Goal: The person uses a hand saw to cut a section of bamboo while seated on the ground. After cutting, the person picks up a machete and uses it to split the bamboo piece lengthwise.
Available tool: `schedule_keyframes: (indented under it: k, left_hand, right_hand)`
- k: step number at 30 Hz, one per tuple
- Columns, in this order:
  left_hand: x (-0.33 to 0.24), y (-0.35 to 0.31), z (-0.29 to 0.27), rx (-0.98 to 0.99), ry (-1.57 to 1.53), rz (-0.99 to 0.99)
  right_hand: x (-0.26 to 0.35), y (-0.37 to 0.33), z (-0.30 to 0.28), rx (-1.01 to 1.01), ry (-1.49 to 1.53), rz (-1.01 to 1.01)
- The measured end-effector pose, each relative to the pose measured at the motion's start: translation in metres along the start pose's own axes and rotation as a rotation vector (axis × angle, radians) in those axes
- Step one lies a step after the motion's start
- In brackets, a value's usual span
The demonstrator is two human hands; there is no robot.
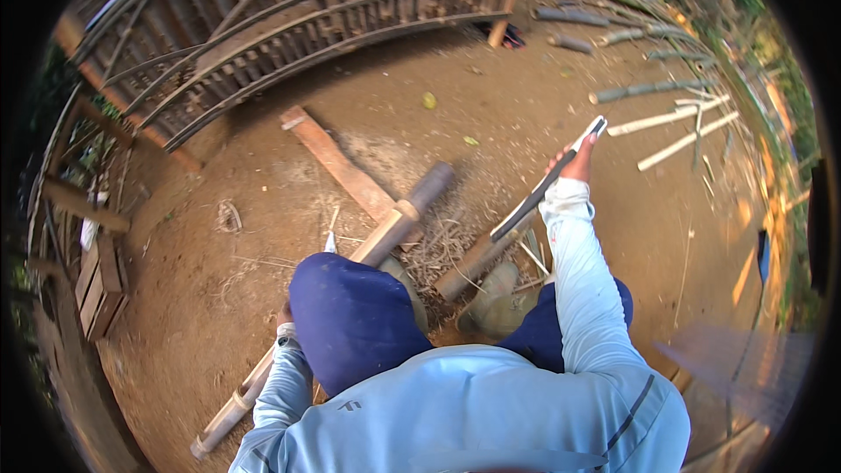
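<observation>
My right hand (575,160) is raised on the right, its fingers closed round one end of a long, flat, dark machete-like blade (533,200) with a pale edge. The blade slants down towards the left. A bamboo pole (384,235) with a dark far end runs diagonally past my left knee. My left hand (285,314) is low beside that knee, next to the pole; its fingers are mostly hidden behind my leg. The pole's near end (223,420) shows beside my left sleeve. Between my boots lies a thick brown log (473,264).
A reddish plank (337,158) lies beyond the pole, near a heap of shavings (447,250). A slatted bamboo bench (350,13) stands at the far left. Split strips (688,136) and green poles (644,89) lie far right. A wooden crate (101,289) is at left.
</observation>
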State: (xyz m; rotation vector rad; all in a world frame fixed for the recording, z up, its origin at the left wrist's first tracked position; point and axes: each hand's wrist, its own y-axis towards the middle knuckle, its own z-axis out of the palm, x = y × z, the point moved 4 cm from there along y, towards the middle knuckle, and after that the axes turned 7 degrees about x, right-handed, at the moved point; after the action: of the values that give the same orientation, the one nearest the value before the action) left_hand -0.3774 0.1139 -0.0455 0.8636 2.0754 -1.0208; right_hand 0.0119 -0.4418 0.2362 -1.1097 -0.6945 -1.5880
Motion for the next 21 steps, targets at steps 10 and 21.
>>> schedule_keyframes:
  k: [10,21]
  left_hand:
    - [-0.259,-0.126,-0.102,-0.765,0.118,0.649]
    - [-0.332,-0.216,-0.112,-0.566,0.755,0.894]
  right_hand:
    - [-0.017,-0.156,0.132,0.913,-0.957,-0.29]
    - [0.007,-0.297,0.164,1.846,-1.369,-0.326]
